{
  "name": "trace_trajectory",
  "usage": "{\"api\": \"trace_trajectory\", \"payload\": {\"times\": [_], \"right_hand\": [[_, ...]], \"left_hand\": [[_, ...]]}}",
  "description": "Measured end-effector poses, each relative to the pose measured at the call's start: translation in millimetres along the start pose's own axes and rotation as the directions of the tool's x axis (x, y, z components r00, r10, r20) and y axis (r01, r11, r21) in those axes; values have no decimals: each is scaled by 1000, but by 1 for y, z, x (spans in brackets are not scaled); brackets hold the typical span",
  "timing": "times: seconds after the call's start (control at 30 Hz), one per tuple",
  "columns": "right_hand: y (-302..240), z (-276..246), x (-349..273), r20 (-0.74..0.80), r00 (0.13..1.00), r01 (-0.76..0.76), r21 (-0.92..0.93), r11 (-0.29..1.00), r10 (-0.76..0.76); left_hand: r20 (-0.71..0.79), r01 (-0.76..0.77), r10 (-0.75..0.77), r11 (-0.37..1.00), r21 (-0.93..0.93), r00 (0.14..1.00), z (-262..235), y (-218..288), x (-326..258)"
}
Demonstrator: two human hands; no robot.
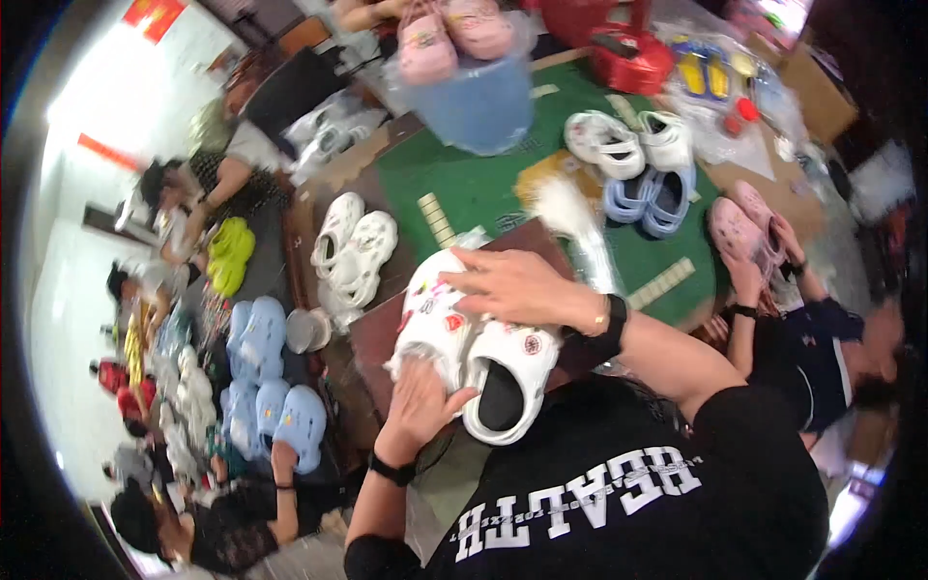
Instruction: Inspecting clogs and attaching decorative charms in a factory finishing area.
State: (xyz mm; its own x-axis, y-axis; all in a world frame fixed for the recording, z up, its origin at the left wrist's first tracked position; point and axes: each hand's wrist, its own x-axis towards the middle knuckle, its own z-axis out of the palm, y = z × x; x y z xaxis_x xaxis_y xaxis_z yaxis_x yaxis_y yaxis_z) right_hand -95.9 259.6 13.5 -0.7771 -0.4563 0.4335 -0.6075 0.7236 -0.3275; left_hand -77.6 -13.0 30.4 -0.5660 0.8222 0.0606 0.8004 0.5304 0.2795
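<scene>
In front of me is a pair of white clogs with colourful charms. The left clog [432, 329] has my left hand [416, 401] at its heel opening, fingers inside and hidden, thumb outside against the rim. My right hand [527, 285] lies across the toes of the pair, its fingers stretched over the left clog's upper. The right clog [503, 382] shows a black inside and a round dark charm. Under them is a dark red-brown board [372, 333].
Another white pair [360, 246] stands to the left on the green-topped table [416, 164]. Farther back are a blue bucket [474, 111] with pink clogs, white clogs [604, 142] and blue clogs [667, 203]. A co-worker at right handles pink clogs [739, 227]; others sit left by blue clogs [256, 338].
</scene>
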Motion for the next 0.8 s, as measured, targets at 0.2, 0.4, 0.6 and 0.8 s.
{"api": "trace_trajectory", "payload": {"times": [0.2, 0.4, 0.6, 0.8], "right_hand": [[-2, -7, -4, 4, 957, -269, 383, 884, 289], [66, -46, -86, 41, 688, -486, 768, 418, 724], [132, -5, -234, 231, 491, -833, 407, 375, 840], [162, 34, -242, 87, 616, -779, 215, 589, 783]], "left_hand": [[-101, 170, -177, 983, -69, 979, -9, 27, -12], [-209, 557, -623, 774, -300, 754, 13, 41, -49], [-344, 388, -373, 921, -27, 862, 27, 26, -29], [-351, 634, -661, 745, -205, 663, 10, 64, -17]]}}
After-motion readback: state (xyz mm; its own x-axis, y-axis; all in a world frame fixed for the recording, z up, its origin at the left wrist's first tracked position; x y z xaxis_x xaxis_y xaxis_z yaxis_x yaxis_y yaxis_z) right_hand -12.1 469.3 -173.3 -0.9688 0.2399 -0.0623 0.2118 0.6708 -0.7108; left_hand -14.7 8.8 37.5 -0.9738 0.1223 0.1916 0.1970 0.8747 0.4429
